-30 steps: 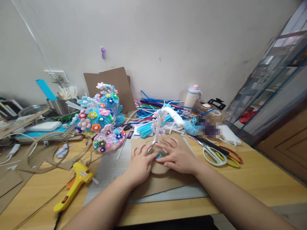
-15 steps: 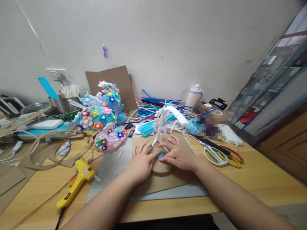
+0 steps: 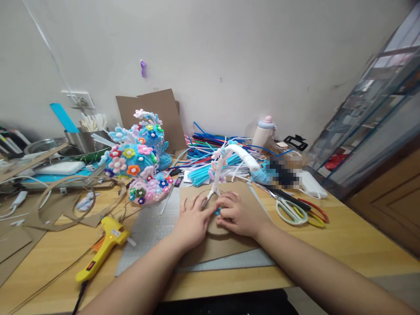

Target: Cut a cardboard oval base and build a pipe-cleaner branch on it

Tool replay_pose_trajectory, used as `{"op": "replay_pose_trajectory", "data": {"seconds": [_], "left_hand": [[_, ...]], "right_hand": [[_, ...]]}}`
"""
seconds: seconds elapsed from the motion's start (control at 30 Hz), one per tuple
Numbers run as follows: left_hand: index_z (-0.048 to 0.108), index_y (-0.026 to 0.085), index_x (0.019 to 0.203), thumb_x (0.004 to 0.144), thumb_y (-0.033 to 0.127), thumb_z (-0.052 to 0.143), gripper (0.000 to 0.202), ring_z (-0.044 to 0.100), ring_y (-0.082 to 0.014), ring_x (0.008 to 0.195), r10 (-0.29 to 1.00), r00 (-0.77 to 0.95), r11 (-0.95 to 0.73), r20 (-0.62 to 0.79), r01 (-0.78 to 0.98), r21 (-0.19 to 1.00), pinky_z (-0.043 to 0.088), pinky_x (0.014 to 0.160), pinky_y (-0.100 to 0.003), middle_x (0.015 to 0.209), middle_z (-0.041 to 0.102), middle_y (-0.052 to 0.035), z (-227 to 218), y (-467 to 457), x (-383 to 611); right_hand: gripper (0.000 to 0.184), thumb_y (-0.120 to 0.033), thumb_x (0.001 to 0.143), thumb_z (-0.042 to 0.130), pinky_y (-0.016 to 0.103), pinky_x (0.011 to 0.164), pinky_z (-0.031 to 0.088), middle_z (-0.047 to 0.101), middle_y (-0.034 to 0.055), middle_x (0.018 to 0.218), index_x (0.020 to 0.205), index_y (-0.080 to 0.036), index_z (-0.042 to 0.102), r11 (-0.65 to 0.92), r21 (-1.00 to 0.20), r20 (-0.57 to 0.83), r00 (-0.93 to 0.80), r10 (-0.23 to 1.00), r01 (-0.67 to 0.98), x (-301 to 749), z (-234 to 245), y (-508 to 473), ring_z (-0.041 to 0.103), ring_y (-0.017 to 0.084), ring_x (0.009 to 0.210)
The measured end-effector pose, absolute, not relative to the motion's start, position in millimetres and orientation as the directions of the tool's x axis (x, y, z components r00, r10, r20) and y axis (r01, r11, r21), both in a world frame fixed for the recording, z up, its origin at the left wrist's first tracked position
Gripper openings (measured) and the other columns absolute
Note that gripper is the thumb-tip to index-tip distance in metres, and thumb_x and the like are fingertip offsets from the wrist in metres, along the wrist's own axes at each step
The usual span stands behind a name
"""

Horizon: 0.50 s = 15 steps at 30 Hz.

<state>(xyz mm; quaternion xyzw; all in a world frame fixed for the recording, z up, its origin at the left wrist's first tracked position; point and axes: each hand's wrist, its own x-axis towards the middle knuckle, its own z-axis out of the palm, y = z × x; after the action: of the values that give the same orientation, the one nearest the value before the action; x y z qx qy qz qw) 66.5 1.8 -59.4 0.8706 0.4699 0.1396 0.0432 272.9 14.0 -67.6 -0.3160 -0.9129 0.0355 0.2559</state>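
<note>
A white wrapped stem (image 3: pixel 217 175) with pastel flowers stands on a brown cardboard disc (image 3: pixel 220 234), its split foot spread between my hands. At that foot lies a small blue piece (image 3: pixel 218 211), mostly covered by fingers. My left hand (image 3: pixel 195 221) rests on the cardboard with its fingers spread, the index finger reaching to the blue piece. My right hand (image 3: pixel 241 215) is curled, its fingertips closed at the blue piece from the other side. The stem's thick white arm bends right, to a light-blue end (image 3: pixel 260 176).
A yellow glue gun (image 3: pixel 104 249) lies at left, near a flower-covered blue model (image 3: pixel 138 157). Scissors (image 3: pixel 292 212) lie to the right. Several pipe cleaners (image 3: pixel 203 173), a bottle (image 3: pixel 263 131) and cardboard sheets (image 3: pixel 151 113) are behind. A grey cutting mat (image 3: pixel 144 236) lies beneath the cardboard.
My right hand's fingers have curled in more and cover more of the blue piece. My left hand stays in place. The whole view has shifted slightly.
</note>
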Motion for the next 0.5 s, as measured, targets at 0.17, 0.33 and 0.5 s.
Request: {"op": "replay_pose_trajectory", "data": {"seconds": [0.17, 0.33, 0.5], "left_hand": [[0.050, 0.043, 0.127, 0.092, 0.026, 0.041, 0.040, 0.025, -0.0292, 0.135, 0.827, 0.526, -0.561, 0.200, 0.801, 0.211, 0.014, 0.107, -0.060, 0.142, 0.042, -0.0031, -57.9, 0.6, 66.0], [0.050, 0.043, 0.127, 0.091, 0.025, 0.042, 0.041, 0.024, -0.0295, 0.136, 0.825, 0.529, -0.564, 0.199, 0.794, 0.226, 0.013, 0.107, -0.060, 0.142, 0.042, -0.0031, -58.0, 0.4, 65.8], [0.051, 0.044, 0.126, 0.091, 0.024, 0.043, 0.041, 0.025, -0.0290, 0.135, 0.828, 0.521, -0.559, 0.206, 0.789, 0.255, 0.012, 0.107, -0.060, 0.142, 0.041, -0.0021, -58.1, 0.3, 65.8]], "right_hand": [[0.022, -0.037, 0.085, 0.058, 0.042, 0.097, 0.027, 0.060, 0.0024, 0.103, 0.070, -0.021, 0.061, 0.763, -0.256, 0.420, -0.643, 0.641, 0.593, 271.1, -66.2, 10.8, 0.044, 0.022, 0.111], [0.023, -0.037, 0.083, 0.062, 0.041, 0.096, 0.025, 0.062, 0.0022, 0.102, 0.068, -0.020, 0.059, 0.728, -0.290, 0.393, -0.616, 0.683, 0.622, 272.7, -66.4, 10.4, 0.046, 0.021, 0.109], [0.021, -0.039, 0.079, 0.066, 0.042, 0.096, 0.024, 0.063, 0.0019, 0.099, 0.072, -0.020, 0.060, 0.652, -0.349, 0.353, -0.551, 0.757, 0.673, 270.7, -58.2, 3.9, 0.050, 0.021, 0.105]]}}
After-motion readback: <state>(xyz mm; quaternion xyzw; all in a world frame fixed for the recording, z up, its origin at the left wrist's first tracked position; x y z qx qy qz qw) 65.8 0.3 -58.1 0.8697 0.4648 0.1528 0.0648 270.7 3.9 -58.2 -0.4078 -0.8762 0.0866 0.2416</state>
